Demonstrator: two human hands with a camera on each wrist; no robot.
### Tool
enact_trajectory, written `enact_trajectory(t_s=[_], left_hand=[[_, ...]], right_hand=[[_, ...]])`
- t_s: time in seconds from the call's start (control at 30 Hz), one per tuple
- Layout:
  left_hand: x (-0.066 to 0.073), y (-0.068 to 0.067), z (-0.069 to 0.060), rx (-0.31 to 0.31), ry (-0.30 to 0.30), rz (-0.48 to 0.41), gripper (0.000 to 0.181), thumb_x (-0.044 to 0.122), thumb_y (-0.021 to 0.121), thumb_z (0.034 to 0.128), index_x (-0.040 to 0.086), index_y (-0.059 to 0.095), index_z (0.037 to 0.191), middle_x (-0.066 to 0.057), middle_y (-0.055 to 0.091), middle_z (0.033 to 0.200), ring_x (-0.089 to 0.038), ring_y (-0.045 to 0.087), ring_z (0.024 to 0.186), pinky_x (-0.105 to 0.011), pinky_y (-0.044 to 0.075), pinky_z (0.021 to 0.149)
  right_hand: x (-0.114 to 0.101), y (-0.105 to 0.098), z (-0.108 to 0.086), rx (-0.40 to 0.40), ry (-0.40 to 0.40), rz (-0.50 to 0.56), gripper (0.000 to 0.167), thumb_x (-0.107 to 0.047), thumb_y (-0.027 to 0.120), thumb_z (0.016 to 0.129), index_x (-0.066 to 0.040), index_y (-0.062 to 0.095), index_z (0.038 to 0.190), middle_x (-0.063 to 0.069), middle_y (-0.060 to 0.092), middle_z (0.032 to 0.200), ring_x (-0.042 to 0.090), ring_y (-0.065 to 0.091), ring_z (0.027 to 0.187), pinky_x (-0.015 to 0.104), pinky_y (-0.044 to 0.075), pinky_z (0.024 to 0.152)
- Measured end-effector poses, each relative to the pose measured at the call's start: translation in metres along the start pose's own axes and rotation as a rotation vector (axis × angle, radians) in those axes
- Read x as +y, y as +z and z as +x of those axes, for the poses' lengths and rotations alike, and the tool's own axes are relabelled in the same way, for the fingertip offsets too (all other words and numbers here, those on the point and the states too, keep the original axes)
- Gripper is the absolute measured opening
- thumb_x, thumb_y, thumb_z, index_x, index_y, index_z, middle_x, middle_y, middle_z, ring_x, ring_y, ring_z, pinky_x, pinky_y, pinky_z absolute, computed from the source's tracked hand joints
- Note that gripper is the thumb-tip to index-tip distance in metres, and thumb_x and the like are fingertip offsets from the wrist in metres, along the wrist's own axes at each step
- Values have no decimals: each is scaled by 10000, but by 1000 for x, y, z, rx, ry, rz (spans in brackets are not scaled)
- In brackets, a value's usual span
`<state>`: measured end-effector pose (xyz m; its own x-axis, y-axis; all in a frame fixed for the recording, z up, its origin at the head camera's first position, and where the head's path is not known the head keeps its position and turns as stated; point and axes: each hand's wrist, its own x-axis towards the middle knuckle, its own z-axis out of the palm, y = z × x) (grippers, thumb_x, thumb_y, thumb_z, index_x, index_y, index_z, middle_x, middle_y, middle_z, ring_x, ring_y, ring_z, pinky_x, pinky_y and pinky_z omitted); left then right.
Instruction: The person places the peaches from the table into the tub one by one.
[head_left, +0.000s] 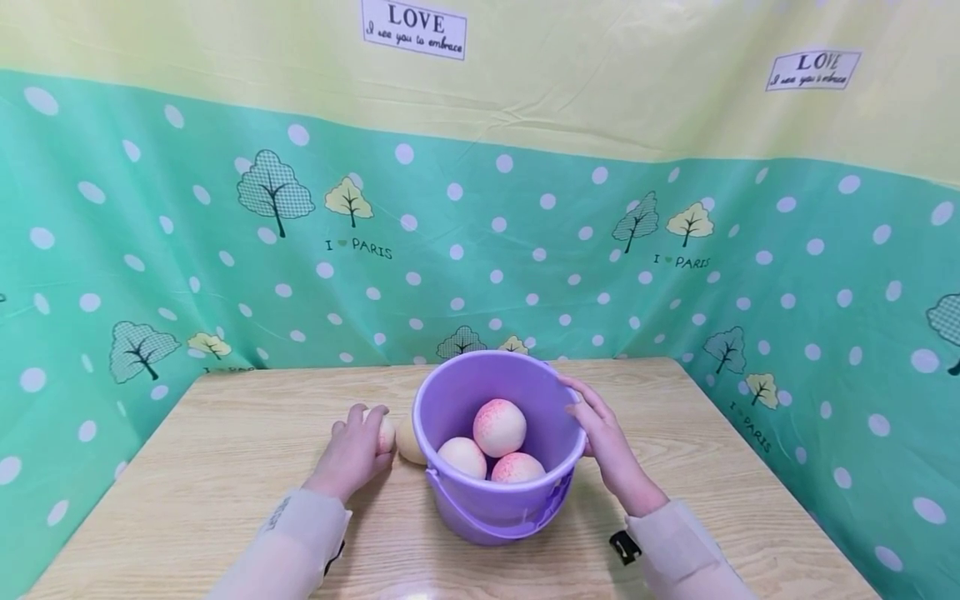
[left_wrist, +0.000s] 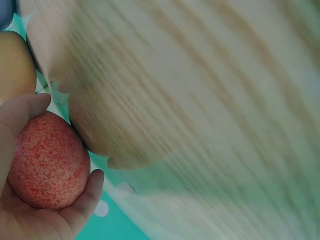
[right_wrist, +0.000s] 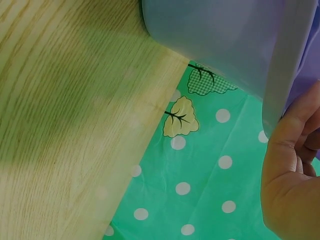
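Observation:
A purple bucket (head_left: 480, 508), tilted slightly toward me, stands on the wooden table with three pink-and-white peaches (head_left: 499, 427) visible inside. To its left, my left hand (head_left: 352, 450) grips another peach (left_wrist: 50, 162) at the table, its thumb and fingers curved around the fruit. That peach shows a red speckled side in the left wrist view. Between it and the bucket lies a plain yellowish round fruit (head_left: 412, 442), partly hidden by the bucket; its kind is unclear. My right hand (head_left: 611, 446) holds the bucket's right rim, fingers bent over the edge.
The wooden table (head_left: 247, 500) reaches back to a green dotted curtain (head_left: 420, 275) that encloses the rear and sides. The bucket's purple handle (head_left: 495, 532) hangs down across its front.

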<state>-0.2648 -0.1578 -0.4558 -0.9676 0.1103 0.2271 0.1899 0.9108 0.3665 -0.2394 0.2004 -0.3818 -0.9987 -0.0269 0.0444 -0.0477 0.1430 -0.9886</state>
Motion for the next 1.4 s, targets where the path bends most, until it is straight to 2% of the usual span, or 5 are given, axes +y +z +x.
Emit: enact_trajectory(t_s=[0.43,0.9,1.07,1.2,1.4], left_hand=[[4,-1,-2,-2,-2,11,668,160,781,786,53,490,1378,-324,434,1364,-511,536,999,-585,510,830],[4,-5,1,-16,-4,-17,681,142,784,772,43,486,1377,-327,432,1355,-504,514,1004,-581,502,823],[1,-7,0,-21,-43,-45,701,147,779,799,63,463,1419,-329,387,1409,-518,492,1082,-603,505,848],[-2,-7,0,-29,-77,-55,703,165,763,809,82,448,1432,-318,368,1424,-509,485,1082,-586,507,833],[-2,-9,-1,-26,-84,-61,714,198,764,805,82,444,1433,-314,369,1419,-506,488,1052,-576,509,809]], right_hand=[[-1,0,-1,-6,8,-4,484,-204,476,949,-245,499,1430,166,491,1438,210,636,921,326,550,660],[-1,0,0,0,11,8,495,-196,476,943,-223,493,1437,194,501,1409,172,627,807,303,538,623],[1,1,0,3,3,24,495,-190,473,944,-199,487,1439,199,500,1406,169,640,797,299,544,605],[1,1,1,8,3,19,492,-191,471,943,-199,491,1435,197,498,1408,167,639,795,297,543,602],[1,1,1,14,11,19,493,-192,476,939,-216,499,1430,188,509,1395,158,628,763,284,532,586]])
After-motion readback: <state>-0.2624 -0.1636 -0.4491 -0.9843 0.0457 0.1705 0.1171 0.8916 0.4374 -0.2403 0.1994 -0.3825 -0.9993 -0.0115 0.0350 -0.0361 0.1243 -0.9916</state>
